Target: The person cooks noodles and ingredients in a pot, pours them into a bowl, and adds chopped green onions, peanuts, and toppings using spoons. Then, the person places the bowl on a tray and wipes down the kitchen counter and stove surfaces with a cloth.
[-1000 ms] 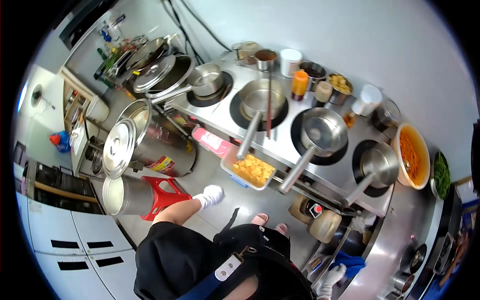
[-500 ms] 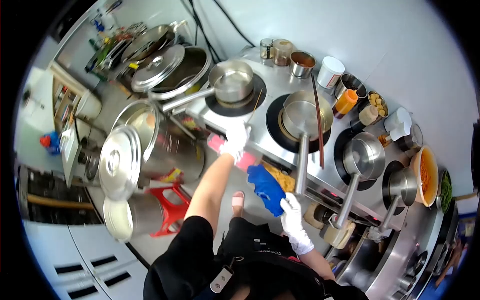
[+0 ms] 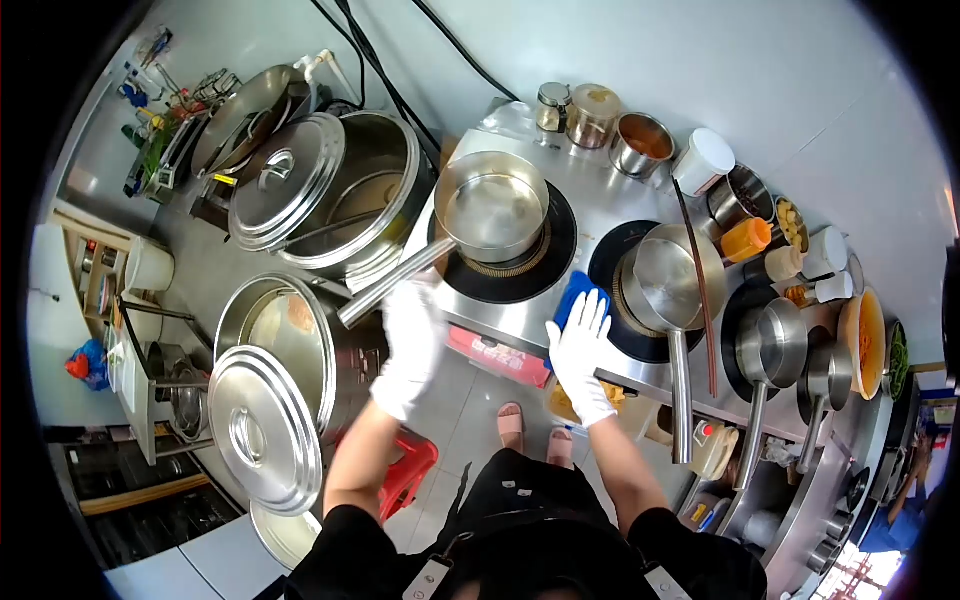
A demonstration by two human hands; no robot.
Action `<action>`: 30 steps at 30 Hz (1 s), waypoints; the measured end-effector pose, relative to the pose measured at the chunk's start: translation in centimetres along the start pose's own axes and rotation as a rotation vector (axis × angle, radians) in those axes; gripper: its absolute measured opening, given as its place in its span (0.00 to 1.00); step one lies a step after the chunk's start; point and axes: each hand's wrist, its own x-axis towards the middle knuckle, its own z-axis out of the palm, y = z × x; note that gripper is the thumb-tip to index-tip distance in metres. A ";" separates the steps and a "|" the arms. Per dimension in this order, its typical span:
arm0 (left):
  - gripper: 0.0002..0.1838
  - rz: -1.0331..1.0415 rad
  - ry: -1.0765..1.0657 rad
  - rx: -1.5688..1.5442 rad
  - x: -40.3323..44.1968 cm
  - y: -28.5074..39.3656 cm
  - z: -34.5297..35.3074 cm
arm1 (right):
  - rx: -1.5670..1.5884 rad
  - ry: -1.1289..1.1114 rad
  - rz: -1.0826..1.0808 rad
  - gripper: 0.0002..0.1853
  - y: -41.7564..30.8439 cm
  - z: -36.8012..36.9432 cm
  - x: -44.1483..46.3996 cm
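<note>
My left hand (image 3: 412, 335), in a white glove and blurred, is at the handle of the leftmost steel saucepan (image 3: 490, 205), which sits partly off its black burner (image 3: 555, 270). Its fingers are smeared, so its grip is unclear. My right hand (image 3: 582, 345), gloved in white with fingers spread, presses a blue cloth (image 3: 572, 300) flat on the steel counter between the two left burners. Right of it stands a second saucepan (image 3: 662, 280) with brown chopsticks (image 3: 698, 270) lying across it.
Two more saucepans (image 3: 771, 342) (image 3: 830, 375) stand further right. Jars (image 3: 593, 115), a sauce bottle (image 3: 746, 240) and an orange-filled bowl (image 3: 862, 340) line the back. Large pots (image 3: 285, 345) and a lid (image 3: 266, 430) are at left, near a red stool (image 3: 408, 470). Another person's arm (image 3: 905, 490) shows far right.
Both hands have come up to the stove. The blue cloth went from above the floor to the counter, under my right hand. My left hand moved to the left saucepan's handle, and the view shifted left.
</note>
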 end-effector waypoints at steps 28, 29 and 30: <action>0.10 -1.128 -0.702 -0.660 -0.5 -2.1 1.0 | -0.016 -0.034 -0.145 0.36 -1.5 2.2 10.7; 0.09 -1.152 -0.687 -0.622 -0.5 -1.5 0.5 | -0.016 -0.007 -0.109 0.36 -1.4 2.2 11.8; 0.09 -1.152 -0.687 -0.615 -0.9 -1.7 0.2 | -0.016 0.021 -0.072 0.36 -1.3 2.2 13.1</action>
